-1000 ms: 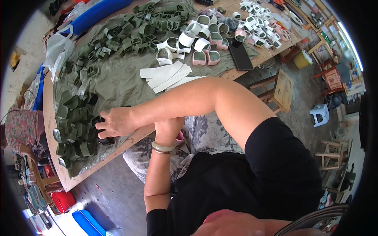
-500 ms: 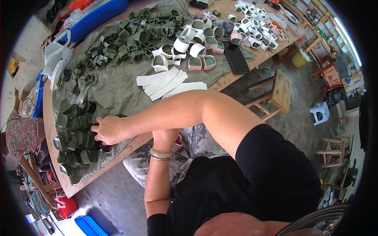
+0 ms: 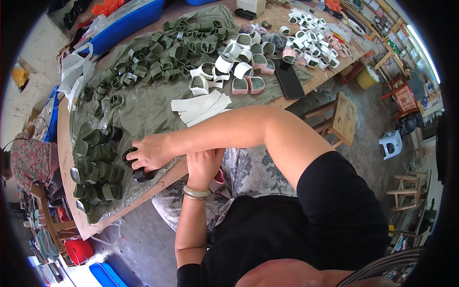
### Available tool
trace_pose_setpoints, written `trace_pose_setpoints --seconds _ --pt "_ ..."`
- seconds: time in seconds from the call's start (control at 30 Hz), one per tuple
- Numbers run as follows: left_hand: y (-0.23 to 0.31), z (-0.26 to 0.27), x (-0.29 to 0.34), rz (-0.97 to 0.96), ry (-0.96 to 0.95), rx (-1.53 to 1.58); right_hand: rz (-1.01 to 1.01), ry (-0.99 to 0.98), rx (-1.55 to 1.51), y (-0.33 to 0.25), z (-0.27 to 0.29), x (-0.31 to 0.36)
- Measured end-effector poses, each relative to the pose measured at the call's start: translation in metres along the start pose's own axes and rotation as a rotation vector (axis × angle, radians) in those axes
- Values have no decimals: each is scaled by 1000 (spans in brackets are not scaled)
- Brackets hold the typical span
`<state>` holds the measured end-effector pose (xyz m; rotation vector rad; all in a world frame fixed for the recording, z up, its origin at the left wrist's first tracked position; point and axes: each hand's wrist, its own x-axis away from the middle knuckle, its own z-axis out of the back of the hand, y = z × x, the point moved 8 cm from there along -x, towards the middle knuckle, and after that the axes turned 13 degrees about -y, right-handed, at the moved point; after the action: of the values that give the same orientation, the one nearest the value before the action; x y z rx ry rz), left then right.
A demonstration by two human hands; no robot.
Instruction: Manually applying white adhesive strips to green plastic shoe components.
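Observation:
My right forearm reaches across to the left over the table. My right hand (image 3: 154,150) has its fingers curled down round a dark ring-shaped piece (image 3: 128,157), and another dark piece (image 3: 140,176) sits under the fingers by the table edge. Left of it stand rows of curved olive-green loop-shaped pieces (image 3: 98,170), on clear plastic and an olive cloth (image 3: 143,112). My left hand (image 3: 203,167), below bangles at the wrist, is near the table's front edge. Its fingers are hidden behind my right forearm.
Many loose olive loops (image 3: 177,50) cover the far cloth. White loops (image 3: 224,63), pink loops (image 3: 240,86), flat white strips (image 3: 203,106) and a black phone (image 3: 289,80) lie right of them. A wooden stool (image 3: 345,119) stands beside the table; a blue tray (image 3: 126,28) is far left.
My right hand has drawn back rightward from the olive rows, bringing dark pieces along. My left hand has risen slightly toward the right forearm. The whole view has shifted a little.

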<state>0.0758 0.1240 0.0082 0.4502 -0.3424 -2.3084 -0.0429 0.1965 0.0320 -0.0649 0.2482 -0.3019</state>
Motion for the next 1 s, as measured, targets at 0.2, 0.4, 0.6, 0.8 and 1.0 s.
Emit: trace_pose_setpoints --seconds 0.2,0.4,0.6,0.8,1.0 --pt "2 1 2 -22 18 -24 -47 155 -101 4 27 9" --pt "3 7 0 -51 11 -2 -128 472 -305 5 103 41" --pt "15 21 -12 -40 0 42 -178 904 -4 59 240 162" --pt "17 14 -16 -26 -55 1 -648 1134 -135 145 314 355" --pt "24 12 -22 33 -99 -3 -801 1191 -73 174 326 470"
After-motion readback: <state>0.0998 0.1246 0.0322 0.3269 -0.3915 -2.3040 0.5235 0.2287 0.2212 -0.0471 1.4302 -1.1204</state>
